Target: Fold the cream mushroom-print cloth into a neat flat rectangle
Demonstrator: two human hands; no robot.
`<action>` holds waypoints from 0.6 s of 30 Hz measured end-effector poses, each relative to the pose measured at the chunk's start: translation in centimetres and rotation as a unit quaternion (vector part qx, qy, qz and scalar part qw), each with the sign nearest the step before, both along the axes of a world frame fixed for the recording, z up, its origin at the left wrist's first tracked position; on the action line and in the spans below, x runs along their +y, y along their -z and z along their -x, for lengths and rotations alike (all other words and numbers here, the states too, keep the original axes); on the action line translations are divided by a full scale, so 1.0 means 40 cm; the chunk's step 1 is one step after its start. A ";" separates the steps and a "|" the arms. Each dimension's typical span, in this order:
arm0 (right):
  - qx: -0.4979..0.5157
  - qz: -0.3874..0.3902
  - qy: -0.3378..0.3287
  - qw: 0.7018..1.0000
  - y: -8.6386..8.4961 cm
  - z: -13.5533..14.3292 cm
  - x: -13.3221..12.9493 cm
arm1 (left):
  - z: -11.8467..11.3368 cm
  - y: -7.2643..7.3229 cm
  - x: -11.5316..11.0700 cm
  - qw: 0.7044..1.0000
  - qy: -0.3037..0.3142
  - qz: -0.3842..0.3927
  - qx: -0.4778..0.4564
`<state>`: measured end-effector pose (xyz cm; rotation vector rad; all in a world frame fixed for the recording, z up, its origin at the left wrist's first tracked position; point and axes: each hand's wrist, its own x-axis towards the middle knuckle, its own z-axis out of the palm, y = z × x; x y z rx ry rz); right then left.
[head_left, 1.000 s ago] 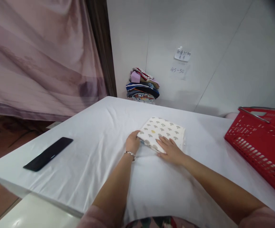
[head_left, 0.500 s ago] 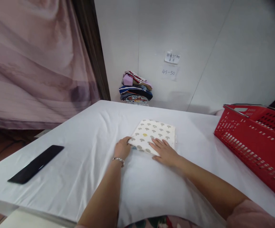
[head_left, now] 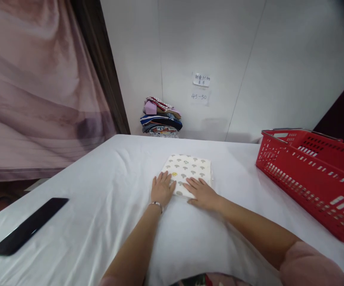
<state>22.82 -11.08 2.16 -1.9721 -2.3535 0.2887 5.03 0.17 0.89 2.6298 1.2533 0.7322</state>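
A folded white cloth with grey mushroom prints and one yellow motif lies on the white-covered table, in front of me. My left hand rests on its near left corner, fingers spread and flat, a silver bracelet at the wrist. On the near right part of the cloth lies my right hand, also flat with its fingers apart. Neither hand grips the fabric. What the folds hold inside is hidden.
A red plastic basket with metal handles stands on the right. At the left lies a flat black object. Behind the table's far edge rises a pile of folded clothes by the wall. A pink curtain hangs at the left.
My left hand has let go of the cloth's left corner and now lies flat on top. My right hand stays on the cloth. The view has shifted slightly.
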 end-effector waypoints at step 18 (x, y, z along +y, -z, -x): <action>0.032 -0.075 0.080 0.994 -0.063 0.014 0.234 | 0.006 0.044 0.007 0.999 -0.003 -0.032 -0.010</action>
